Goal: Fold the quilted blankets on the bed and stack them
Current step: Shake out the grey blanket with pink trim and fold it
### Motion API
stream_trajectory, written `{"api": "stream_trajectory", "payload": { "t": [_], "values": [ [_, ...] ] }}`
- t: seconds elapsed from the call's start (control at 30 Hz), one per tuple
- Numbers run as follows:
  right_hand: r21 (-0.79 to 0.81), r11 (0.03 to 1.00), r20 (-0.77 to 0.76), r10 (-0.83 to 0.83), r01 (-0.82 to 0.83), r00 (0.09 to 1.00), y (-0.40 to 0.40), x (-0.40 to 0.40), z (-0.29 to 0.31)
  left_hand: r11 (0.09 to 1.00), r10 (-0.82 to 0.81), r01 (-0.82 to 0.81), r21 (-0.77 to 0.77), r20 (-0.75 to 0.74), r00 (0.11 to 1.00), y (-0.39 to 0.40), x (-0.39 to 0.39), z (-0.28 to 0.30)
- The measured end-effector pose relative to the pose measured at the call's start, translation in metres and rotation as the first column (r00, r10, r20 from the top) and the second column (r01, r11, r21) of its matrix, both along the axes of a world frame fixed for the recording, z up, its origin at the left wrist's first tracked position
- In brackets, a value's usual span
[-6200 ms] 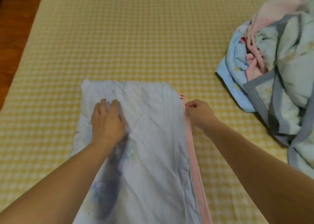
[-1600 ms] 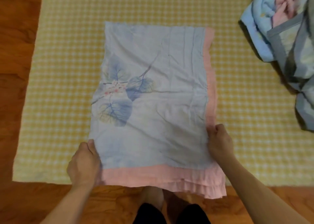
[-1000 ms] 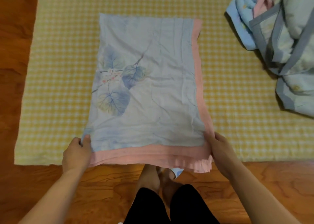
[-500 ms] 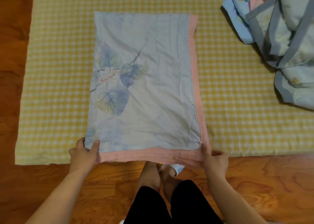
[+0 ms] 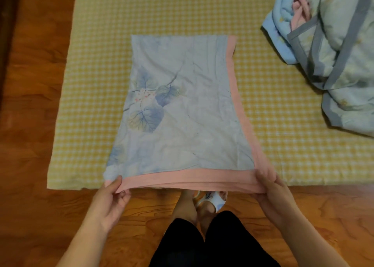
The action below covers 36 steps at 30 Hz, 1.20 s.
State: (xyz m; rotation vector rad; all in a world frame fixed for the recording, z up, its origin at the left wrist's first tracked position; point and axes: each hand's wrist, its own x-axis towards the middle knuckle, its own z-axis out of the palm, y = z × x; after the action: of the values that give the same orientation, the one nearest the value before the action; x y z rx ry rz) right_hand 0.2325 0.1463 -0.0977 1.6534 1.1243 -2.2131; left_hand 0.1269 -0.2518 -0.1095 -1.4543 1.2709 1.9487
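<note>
A pale blue quilted blanket with a leaf print and pink border lies folded into a long strip on the yellow checked bed. Its near pink edge is raised off the bed's front edge. My left hand pinches the near left corner, thumb on top. My right hand grips the near right corner, fingers curled under the layers. A heap of unfolded quilted blankets, light blue and pale green with grey borders, sits at the right of the bed.
Wooden floor surrounds the bed on the left and front. My legs in black shorts and a slippered foot stand right against the bed's front edge, below the blanket's lifted edge.
Both hands have shifted their hold on the near corners and lifted the pink edge off the bed. The view has moved slightly back and down.
</note>
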Motion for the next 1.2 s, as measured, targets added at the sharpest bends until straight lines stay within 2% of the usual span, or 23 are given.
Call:
{"api": "stream_trajectory", "payload": {
  "t": [0.07, 0.1, 0.17, 0.2, 0.23, 0.3, 0.43, 0.53, 0.6, 0.73, 0.8, 0.83, 0.87, 0.93, 0.97, 1.0, 1.03, 1.07, 1.1, 1.17, 1.2],
  "values": [
    [0.009, 1.0, 0.133, 0.026, -0.028, 0.991, 0.004, 0.011, -0.002, 0.976, -0.169, 0.172, -0.137, 0.034, 0.985, 0.006, 0.017, 0.013],
    [0.037, 0.998, 0.233, 0.038, -0.048, 0.972, 0.005, 0.018, -0.003, 0.916, -0.311, 0.32, -0.241, 0.077, 0.947, 0.008, 0.025, 0.022],
    [0.054, 0.991, 0.434, 0.087, -0.123, 0.897, 0.011, 0.035, -0.001, 0.773, -0.493, 0.542, -0.33, 0.225, 0.84, 0.02, 0.036, 0.049],
    [0.029, 0.985, 0.494, 0.135, -0.171, 0.859, 0.014, 0.042, 0.004, 0.721, -0.549, 0.617, -0.314, 0.284, 0.786, 0.025, 0.04, 0.059],
    [-0.012, 0.978, 0.531, 0.184, -0.21, 0.827, 0.018, 0.048, 0.01, 0.713, -0.58, 0.647, -0.269, 0.292, 0.761, 0.026, 0.043, 0.068],
    [-0.076, 0.972, 0.564, 0.225, -0.222, 0.795, 0.016, 0.047, 0.039, 0.776, -0.564, 0.614, -0.148, 0.275, 0.779, 0.028, 0.044, 0.088],
    [0.011, 0.983, 0.41, 0.164, -0.185, 0.897, 0.03, -0.009, 0.08, 0.874, -0.463, 0.479, -0.083, 0.155, 0.873, 0.031, -0.01, 0.118],
    [0.001, 1.0, 0.258, 0.011, -0.012, 0.966, 0.041, -0.083, 0.088, 0.974, -0.223, 0.219, 0.064, 0.061, 0.973, 0.039, -0.08, 0.118],
    [0.022, 1.0, 0.192, -0.019, 0.015, 0.981, 0.051, -0.147, 0.08, 0.984, -0.15, 0.15, 0.098, -0.007, 0.989, 0.045, -0.136, 0.11],
    [0.059, 0.998, 0.041, 0.014, -0.017, 0.999, 0.065, -0.276, 0.045, 0.944, -0.331, 0.328, -0.038, -0.12, 0.936, 0.068, -0.248, 0.065],
    [0.117, 0.98, 0.037, 0.155, -0.158, 0.987, 0.066, -0.319, 0.008, 0.84, -0.521, 0.497, -0.216, -0.069, 0.851, 0.076, -0.289, 0.01],
    [0.212, 0.936, 0.101, 0.266, -0.282, 0.959, 0.064, -0.333, -0.015, 0.732, -0.631, 0.595, -0.333, -0.001, 0.776, 0.075, -0.304, -0.023],
    [0.336, 0.829, 0.231, 0.387, -0.447, 0.892, 0.062, -0.342, -0.042, 0.575, -0.729, 0.689, -0.44, 0.105, 0.676, 0.07, -0.317, -0.057],
    [0.463, 0.55, 0.51, 0.477, -0.696, 0.716, 0.063, -0.348, -0.092, 0.196, -0.791, 0.796, -0.573, 0.387, 0.474, 0.059, -0.333, -0.111],
    [0.457, 0.494, 0.562, 0.485, -0.74, 0.671, 0.062, -0.349, -0.109, 0.072, -0.757, 0.795, -0.602, 0.487, 0.437, 0.054, -0.337, -0.129],
    [0.457, 0.48, 0.57, 0.488, -0.749, 0.661, 0.061, -0.351, -0.121, 0.035, -0.731, 0.756, -0.653, 0.499, 0.465, 0.052, -0.34, -0.139],
    [0.473, 0.468, 0.568, 0.486, -0.746, 0.665, 0.061, -0.353, -0.129, 0.065, -0.734, 0.688, -0.723, 0.433, 0.524, 0.055, -0.339, -0.136],
    [0.51, 0.417, 0.583, 0.476, -0.752, 0.659, 0.059, -0.356, -0.13, 0.143, -0.751, 0.604, -0.784, 0.312, 0.582, 0.06, -0.336, -0.131],
    [0.556, 0.317, 0.616, 0.463, -0.768, 0.637, 0.059, -0.358, -0.13, 0.263, -0.757, 0.516, -0.815, 0.157, 0.634, 0.065, -0.33, -0.121],
    [0.697, 0.012, 0.629, 0.471, -0.717, 0.619, 0.051, -0.366, -0.123, 0.495, -0.744, 0.415, -0.763, -0.127, 0.656, 0.074, -0.316, -0.093],
    [0.766, -0.134, 0.584, 0.555, -0.629, 0.593, 0.045, -0.373, -0.116, 0.578, -0.75, 0.43, -0.693, -0.244, 0.615, 0.076, -0.309, -0.077]
  ]
}}
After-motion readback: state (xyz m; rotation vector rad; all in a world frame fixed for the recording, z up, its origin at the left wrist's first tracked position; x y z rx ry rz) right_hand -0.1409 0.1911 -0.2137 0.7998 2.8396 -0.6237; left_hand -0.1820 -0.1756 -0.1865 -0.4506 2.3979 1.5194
